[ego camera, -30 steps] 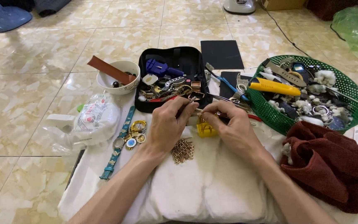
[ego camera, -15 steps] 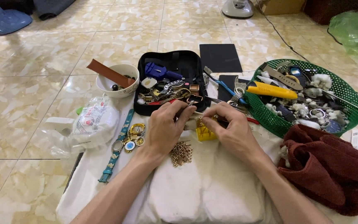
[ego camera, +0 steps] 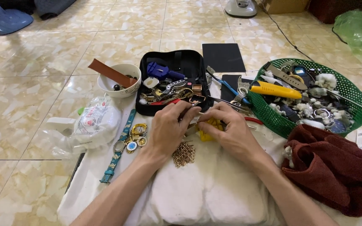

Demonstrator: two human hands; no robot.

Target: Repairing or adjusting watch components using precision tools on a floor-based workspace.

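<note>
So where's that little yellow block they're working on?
In the head view, the yellow block sits on the white cloth at centre, between the left hand and right hand, just below the black case.

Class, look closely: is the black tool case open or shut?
Open: the black tool case lies flat, its tools exposed.

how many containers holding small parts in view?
3: small white ceramic bowl at left, open black zip case beyond both hands, round green plastic mesh basket at right. Others may sit outside the frame.
</note>
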